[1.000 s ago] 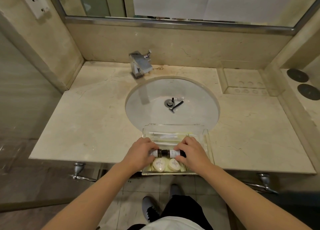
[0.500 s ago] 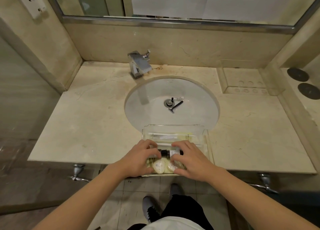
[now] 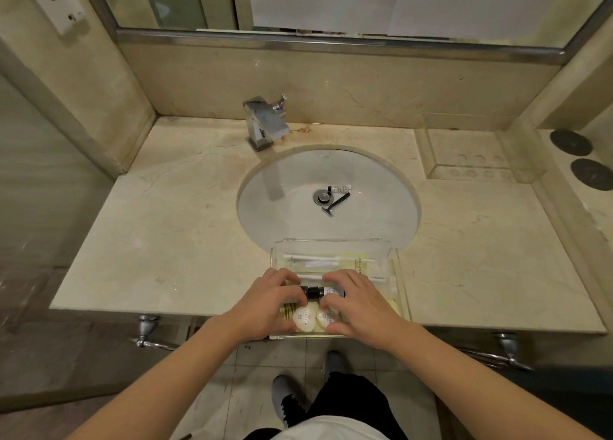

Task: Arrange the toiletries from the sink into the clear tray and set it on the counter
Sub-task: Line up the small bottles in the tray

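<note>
Both hands grip small bottles in tray.

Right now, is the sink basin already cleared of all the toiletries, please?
No, a black razor and a small tube lie beside the drain in the sink.

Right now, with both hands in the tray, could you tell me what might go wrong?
1. The clear tray overhangs the counter's front edge, so pressing on it could tip it.
2. The razor and a small tube lie by the drain, easily forgotten.
</note>
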Demonstrator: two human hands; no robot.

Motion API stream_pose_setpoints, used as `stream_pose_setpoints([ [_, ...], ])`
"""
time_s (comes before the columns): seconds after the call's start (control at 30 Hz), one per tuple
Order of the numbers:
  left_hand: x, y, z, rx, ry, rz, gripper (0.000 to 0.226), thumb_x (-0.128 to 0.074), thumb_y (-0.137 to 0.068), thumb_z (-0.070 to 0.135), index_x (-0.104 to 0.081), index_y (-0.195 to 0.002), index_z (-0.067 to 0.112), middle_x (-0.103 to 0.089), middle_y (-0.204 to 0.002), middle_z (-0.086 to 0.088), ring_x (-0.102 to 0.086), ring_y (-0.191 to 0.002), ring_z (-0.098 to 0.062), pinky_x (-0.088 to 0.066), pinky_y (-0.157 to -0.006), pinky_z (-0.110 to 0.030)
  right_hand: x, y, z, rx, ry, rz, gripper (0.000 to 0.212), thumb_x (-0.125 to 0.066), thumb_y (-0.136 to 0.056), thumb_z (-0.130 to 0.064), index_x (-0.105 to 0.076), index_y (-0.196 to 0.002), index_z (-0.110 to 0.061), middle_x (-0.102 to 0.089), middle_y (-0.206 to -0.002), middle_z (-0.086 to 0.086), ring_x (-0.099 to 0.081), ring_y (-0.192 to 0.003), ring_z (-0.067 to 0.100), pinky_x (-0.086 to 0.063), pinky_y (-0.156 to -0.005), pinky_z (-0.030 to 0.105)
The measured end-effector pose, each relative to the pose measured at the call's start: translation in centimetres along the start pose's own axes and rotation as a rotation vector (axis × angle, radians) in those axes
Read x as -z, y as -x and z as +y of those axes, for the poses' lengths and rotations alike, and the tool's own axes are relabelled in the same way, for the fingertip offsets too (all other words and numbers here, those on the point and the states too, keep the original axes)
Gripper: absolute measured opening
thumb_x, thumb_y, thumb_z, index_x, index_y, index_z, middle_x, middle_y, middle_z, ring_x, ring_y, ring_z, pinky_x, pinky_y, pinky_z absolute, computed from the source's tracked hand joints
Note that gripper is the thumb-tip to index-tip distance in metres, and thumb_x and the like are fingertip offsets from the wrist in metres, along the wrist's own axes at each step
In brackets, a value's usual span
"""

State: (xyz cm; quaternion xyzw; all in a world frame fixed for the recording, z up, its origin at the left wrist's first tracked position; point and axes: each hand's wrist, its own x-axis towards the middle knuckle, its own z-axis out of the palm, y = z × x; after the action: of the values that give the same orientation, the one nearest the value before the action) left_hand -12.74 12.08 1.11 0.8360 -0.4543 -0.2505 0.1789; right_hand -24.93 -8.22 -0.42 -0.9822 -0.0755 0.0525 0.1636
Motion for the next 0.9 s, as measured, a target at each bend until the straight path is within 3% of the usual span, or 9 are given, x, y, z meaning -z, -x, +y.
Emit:
stream_pose_setpoints([
  [0.37,0.9,0.1,0.1,0.005,0.036,-0.024,0.047,-0.077,-0.064,0.038,-0.061,-0.108,0.034,-0.043,-0.125,0.011,-0.038,-0.11,-0.012,-0.037,-0.097,-0.024,0.8,0.7,0.0,-0.039,-0.028,0.075,0.038,-0.055,-0.08,-0.056,-0.057,-0.104,-0.025,-0.048,-0.129,-0.001,-0.041,-0.12,0.019,-0.04,-0.098,0.034],
  [0.73,4.6,-2.4,0.1,0.147,0.186,0.152,0.043,-0.072,-0.076,0.025,-0.053,-0.115,0.026,-0.048,-0.117,0.009,-0.043,-0.11,-0.011,-0.039,-0.096,-0.026,3.3,-1.3,3.9,-0.437,-0.275,0.217,0.021,-0.058,-0.088,-0.027,-0.058,-0.108,-0.019,-0.05,-0.109,-0.007,-0.042,-0.104,0.011,-0.04,-0.091,0.028],
  [0.8,5.0,-3.7,0.1,0.204,0.249,0.229,0.041,-0.072,-0.078,0.023,-0.054,-0.114,0.024,-0.053,-0.112,0.007,-0.049,-0.103,-0.012,-0.042,-0.09,-0.024,4.0,-2.2,5.0,-0.517,-0.355,0.229,0.02,-0.057,-0.088,-0.023,-0.058,-0.107,-0.019,-0.054,-0.105,-0.006,-0.047,-0.101,0.011,-0.043,-0.088,0.029],
  [0.9,5.5,-6.0,0.3,0.376,0.497,0.347,0.031,-0.07,-0.08,0.015,-0.055,-0.107,0.02,-0.062,-0.088,0.001,-0.058,-0.081,-0.013,-0.045,-0.072,-0.022,5.0,-3.6,6.4,-0.622,-0.448,0.242,0.007,-0.057,-0.088,-0.022,-0.059,-0.095,-0.021,-0.058,-0.076,-0.008,-0.054,-0.071,0.011,-0.048,-0.068,0.033],
])
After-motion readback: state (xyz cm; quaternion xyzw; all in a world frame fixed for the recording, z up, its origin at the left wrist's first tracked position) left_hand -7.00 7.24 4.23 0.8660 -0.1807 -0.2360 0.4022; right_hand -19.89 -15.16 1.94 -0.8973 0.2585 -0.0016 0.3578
